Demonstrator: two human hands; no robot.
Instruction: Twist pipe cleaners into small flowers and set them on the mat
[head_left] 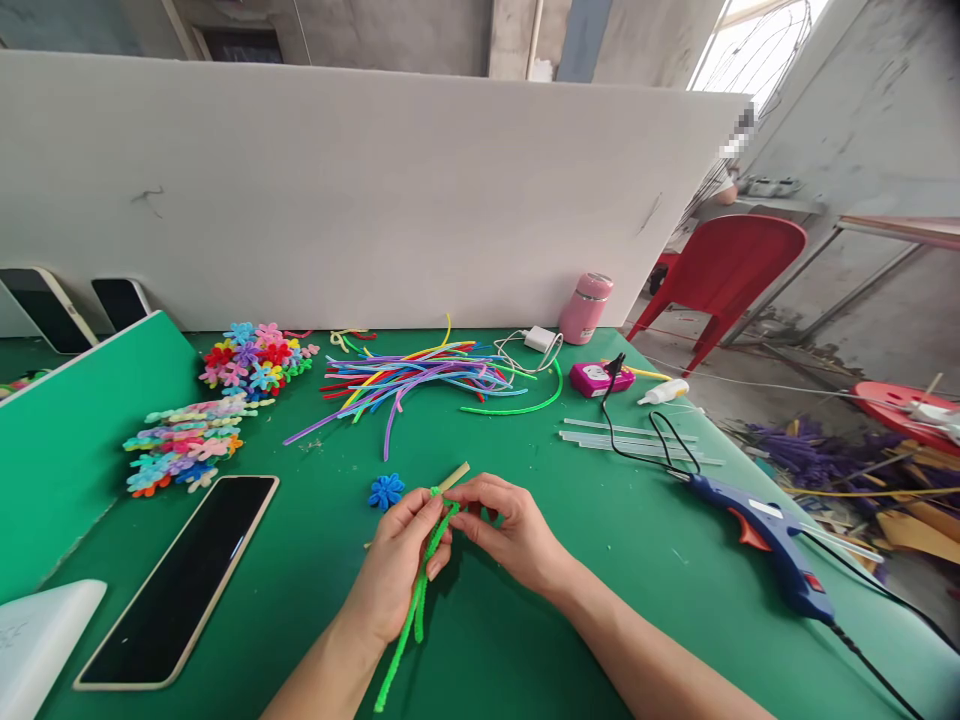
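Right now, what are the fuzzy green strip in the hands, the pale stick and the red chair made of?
Fuzzy green strip: probably soft fibre, matte; its edges look furry, but any core is hidden.
Pale stick: perhaps bare wood or bamboo, dull; it's tan and straight.
Red chair: likely plastic, smooth; evenly coloured, with a curved back.

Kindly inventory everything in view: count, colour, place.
Fuzzy stem: count unclear, green, centre
Slim stick: one, beige, centre
Fuzzy flower: one, blue, centre
Stem pile: one, multicoloured, back
Flower piles: two, multicoloured, left
Phones: three, black-screened, left
Panel: one, green, left
Device: one, white, left
Lidded flask: one, pink, back
Charger: one, white, back
Small box: one, magenta, right
Nozzled bottle: one, white, right
Thin rods: several, translucent, right
Glue gun: one, blue, right
Plastic chair: one, red, right
Stool: one, red, right
Scraps: many, purple, floor
Partition: one, white, back
Tabletop: one, green, underneath
Left hand: one, bare, gripping stem
Right hand: one, bare, pinching stem
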